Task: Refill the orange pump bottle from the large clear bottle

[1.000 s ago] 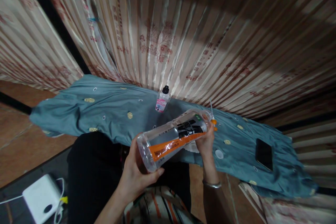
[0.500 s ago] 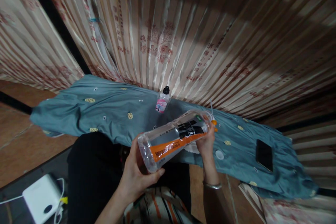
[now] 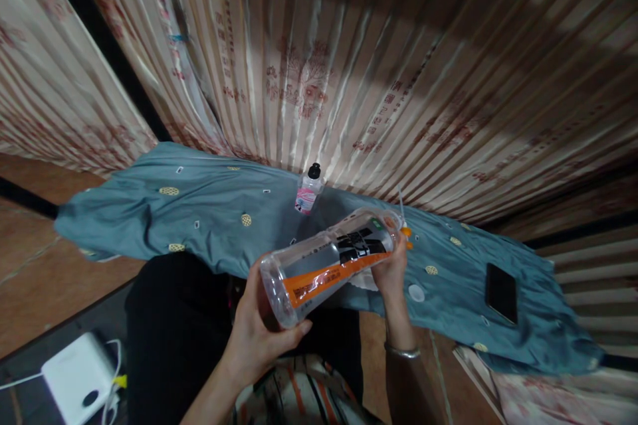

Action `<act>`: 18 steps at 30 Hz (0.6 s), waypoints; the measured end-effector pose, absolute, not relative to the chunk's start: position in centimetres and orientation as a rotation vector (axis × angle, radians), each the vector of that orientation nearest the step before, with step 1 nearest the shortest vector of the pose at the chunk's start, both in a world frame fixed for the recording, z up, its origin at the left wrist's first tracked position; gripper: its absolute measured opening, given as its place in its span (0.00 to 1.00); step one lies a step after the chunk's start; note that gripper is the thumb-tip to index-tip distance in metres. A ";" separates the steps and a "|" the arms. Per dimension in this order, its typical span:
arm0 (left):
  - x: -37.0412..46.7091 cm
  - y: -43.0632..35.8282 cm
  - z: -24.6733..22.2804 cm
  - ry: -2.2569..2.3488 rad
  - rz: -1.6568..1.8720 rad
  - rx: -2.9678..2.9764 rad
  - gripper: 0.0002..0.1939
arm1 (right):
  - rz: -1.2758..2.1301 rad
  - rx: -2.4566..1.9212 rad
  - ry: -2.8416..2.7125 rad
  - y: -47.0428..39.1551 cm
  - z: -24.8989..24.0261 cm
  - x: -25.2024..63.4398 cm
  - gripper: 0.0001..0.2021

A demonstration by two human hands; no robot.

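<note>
A large clear plastic bottle (image 3: 329, 265) with an orange and black label lies tilted across both hands, above the cloth's front edge. My left hand (image 3: 259, 329) is wrapped round its wide base, the thumb on the underside. At the other end, my right hand (image 3: 391, 265) grips the bottle near its neck, with a bracelet on the wrist. Beside the right fingers are a small orange piece (image 3: 407, 232) and a thin clear stick; how they are held is unclear. Behind the large bottle a small clear bottle (image 3: 308, 192) with a black cap and pink label stands on the cloth.
Blue-green patterned cloth (image 3: 219, 196) covers the long surface. A black phone (image 3: 501, 293) and a small white disc (image 3: 416, 293) lie on its right side. A white device (image 3: 78, 375) with cables sits at lower left. A pleated curtain (image 3: 319, 80) hangs behind.
</note>
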State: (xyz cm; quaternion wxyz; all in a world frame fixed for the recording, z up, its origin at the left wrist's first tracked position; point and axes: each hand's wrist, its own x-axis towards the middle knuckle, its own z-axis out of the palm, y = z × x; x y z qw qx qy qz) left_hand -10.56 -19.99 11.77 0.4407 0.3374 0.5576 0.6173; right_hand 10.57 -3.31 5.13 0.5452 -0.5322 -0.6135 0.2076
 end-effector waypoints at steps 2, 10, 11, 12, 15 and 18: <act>-10.4 -20.0 12.0 1.385 1.556 0.812 0.41 | 0.482 -1.252 -1.445 -3.2 5.1 10.5 0.30; -10.5 -19.9 11.2 1.390 1.569 0.831 0.42 | 0.477 -1.271 -1.436 -3.3 4.9 10.6 0.30; -10.5 -19.9 11.0 1.388 1.572 0.840 0.44 | 0.481 -1.276 -1.441 -3.3 4.9 10.7 0.31; -10.5 -19.9 10.9 1.390 1.574 0.848 0.45 | 0.486 -1.282 -1.445 -3.3 4.8 10.7 0.31; -10.4 -19.9 11.0 1.405 1.578 0.843 0.45 | 0.495 -1.298 -1.438 -3.3 4.8 10.7 0.32; -10.4 -19.9 11.2 1.416 1.592 0.830 0.44 | 0.521 -1.299 -1.419 -3.3 4.7 10.6 0.33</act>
